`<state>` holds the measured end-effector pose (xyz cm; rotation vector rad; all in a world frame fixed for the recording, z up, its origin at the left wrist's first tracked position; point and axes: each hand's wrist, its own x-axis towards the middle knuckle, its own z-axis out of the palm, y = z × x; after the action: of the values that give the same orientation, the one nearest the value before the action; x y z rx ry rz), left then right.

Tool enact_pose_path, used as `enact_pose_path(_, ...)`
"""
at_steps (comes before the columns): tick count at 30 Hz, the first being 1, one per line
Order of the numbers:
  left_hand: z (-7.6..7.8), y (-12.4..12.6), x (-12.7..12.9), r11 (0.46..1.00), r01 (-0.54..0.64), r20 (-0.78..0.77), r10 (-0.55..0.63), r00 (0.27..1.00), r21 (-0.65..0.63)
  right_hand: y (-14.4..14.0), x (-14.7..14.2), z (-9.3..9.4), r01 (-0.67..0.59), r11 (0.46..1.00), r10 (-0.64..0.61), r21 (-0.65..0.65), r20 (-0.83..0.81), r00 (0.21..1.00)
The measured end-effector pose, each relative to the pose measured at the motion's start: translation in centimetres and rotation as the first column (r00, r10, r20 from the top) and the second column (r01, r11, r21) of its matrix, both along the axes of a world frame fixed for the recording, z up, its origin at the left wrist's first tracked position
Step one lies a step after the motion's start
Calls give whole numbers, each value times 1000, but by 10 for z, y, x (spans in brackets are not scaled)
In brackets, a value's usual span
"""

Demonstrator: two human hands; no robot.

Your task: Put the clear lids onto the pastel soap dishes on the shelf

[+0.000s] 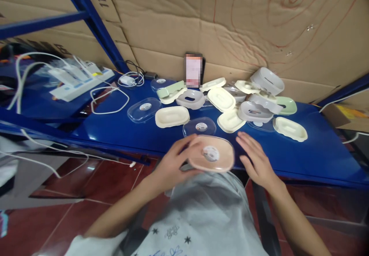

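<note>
My left hand [180, 158] grips the left end of a peach-coloured oval soap box [223, 154] whose clear lid bears a round white sticker. The box is held above the table's front edge, close to my lap. To its right, apart from the box, my right hand [255, 158] is open with its fingers stretched forward, holding nothing. Just behind the box lies a clear lid [187, 129] with a sticker. Cream trays [172, 116] and grey oval pieces [255, 112] are spread beyond my hands.
On the blue table [112, 133] stand a phone [193, 69], leaning on the cardboard, and more loose pieces, including a green one [286, 106]. A power strip [83, 85] with chargers and white cables [111, 112] occupies the left. A blue metal post [98, 29] rises there.
</note>
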<state>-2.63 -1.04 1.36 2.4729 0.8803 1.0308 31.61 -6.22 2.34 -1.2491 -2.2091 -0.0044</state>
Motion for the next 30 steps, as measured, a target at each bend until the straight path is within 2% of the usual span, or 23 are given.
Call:
enact_pose_path(2,7,-4,-36,975,-216,29,215,976,53,17,2,1,131,991,-127,-24,124,984)
enact_pose_path(3,8,-6,-56,933,-348,55,344,937,91,25,3,1,177,984,-169,-28,182,969)
enact_pose_path(5,6,-7,-97,803,-582,99,573,813,131,40,3,-2,210,977,-195,-34,262,945)
enact_pose_path(7,0,-6,-132,651,-741,146,727,672,167,48,4,-5,205,977,-181,-53,300,937)
enact_pose_path(9,-7,-3,-157,556,-826,69,824,563,97,50,3,-6,192,979,-163,-64,313,936)
enact_pose_path(10,-10,-1,-164,526,-848,28,849,528,57,48,2,-5,181,981,-153,-64,313,937)
enact_pose_path(13,-18,13,-175,481,-877,-13,877,481,-22,37,-5,0,123,990,-99,-66,290,952)
enact_pose_path(18,-30,40,-180,521,-851,17,853,521,-62,15,-15,4,5,990,23,-144,188,982)
enact_pose_path(21,-32,41,-179,560,-827,48,829,558,-46,12,-13,8,-40,992,56,-120,131,990)
enact_pose_path(24,-28,32,-161,545,-825,130,817,562,146,31,-13,23,-41,998,47,-49,122,991)
enact_pose_path(26,-23,25,-136,552,-781,199,763,615,293,60,-21,37,-43,999,46,-19,143,989)
enact_pose_path(28,-18,19,-101,665,-673,165,660,733,324,99,-39,50,-58,998,57,4,183,982)
enact_pose_path(30,-14,16,-63,815,-511,45,520,853,275,142,-62,57,-86,996,81,7,250,965)
